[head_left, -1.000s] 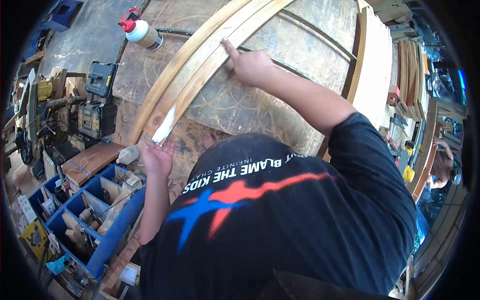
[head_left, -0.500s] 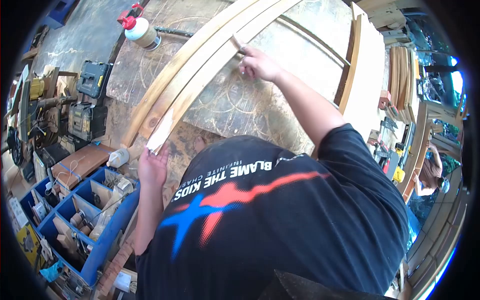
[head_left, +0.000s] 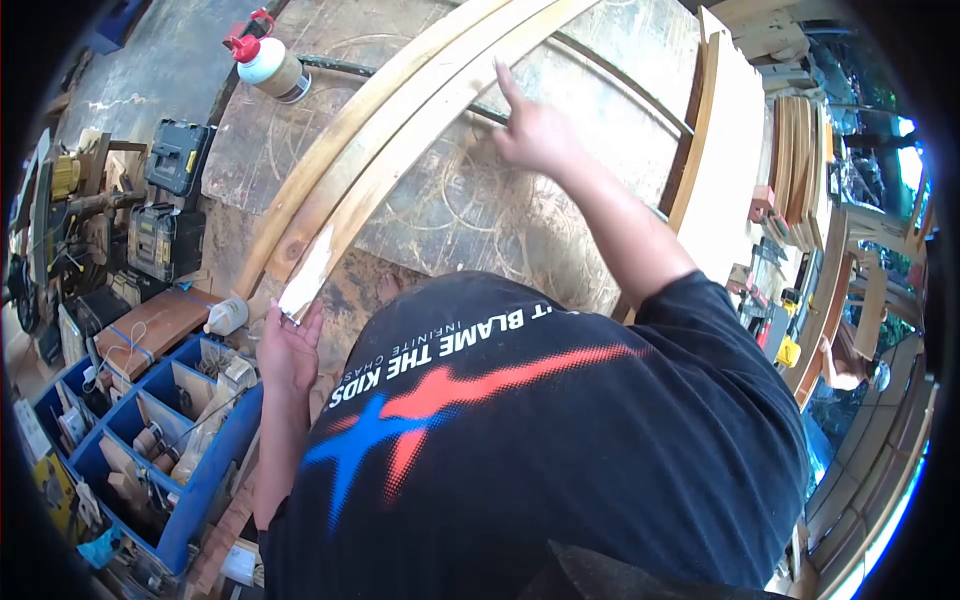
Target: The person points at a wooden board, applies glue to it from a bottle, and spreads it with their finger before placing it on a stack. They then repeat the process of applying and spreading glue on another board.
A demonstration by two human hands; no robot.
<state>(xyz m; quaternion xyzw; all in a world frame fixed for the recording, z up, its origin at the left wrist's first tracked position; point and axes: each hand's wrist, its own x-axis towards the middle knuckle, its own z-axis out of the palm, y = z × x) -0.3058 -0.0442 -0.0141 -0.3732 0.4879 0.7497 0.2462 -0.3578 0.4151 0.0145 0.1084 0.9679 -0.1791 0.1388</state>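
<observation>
Wood strips, curved (head_left: 400,130), lie flat across the scarred counter (head_left: 480,220); left hand (head_left: 288,350), open-palmed, butts their near end to steady it, while right hand (head_left: 535,130), index extended and grasping nothing, presses the inner edge.

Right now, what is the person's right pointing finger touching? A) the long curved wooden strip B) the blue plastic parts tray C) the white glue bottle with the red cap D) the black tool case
A: the right hand stretches its fingertip onto the long curved wooden strip, far from the bottle.
</observation>
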